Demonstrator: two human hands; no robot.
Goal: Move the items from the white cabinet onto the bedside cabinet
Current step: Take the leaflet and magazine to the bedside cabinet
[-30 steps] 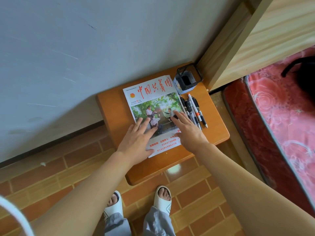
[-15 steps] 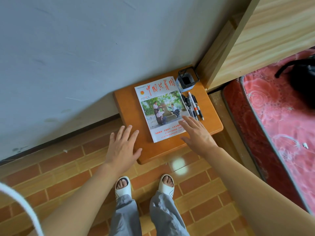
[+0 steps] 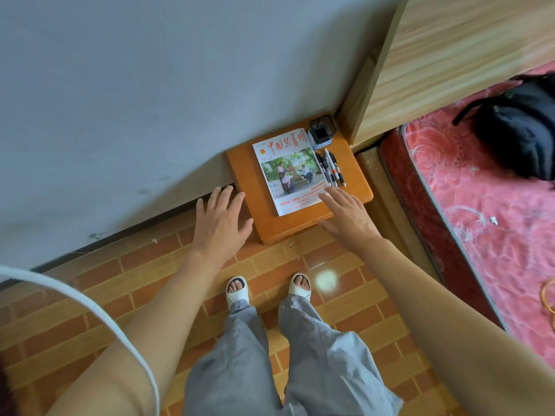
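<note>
While glossy magazine [image 3: 289,172] lies flat (rectangular), slim pens [image 3: 330,168] beside.

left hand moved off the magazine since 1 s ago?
Yes. The left hand was flat on the magazine; it now sits left of the bedside cabinet, over the floor, touching neither.

You have the orange wooden bedside cabinet [image 3: 249,172] set against the grey wall. A magazine [image 3: 289,172] with red lettering and a garden photo on its cover lies flat across the top, slightly askew. Just beside its right edge a small bunch of pens [image 3: 332,168] lies side by side. A black mesh pen holder [image 3: 321,133] stands upright at the back corner.
</note>
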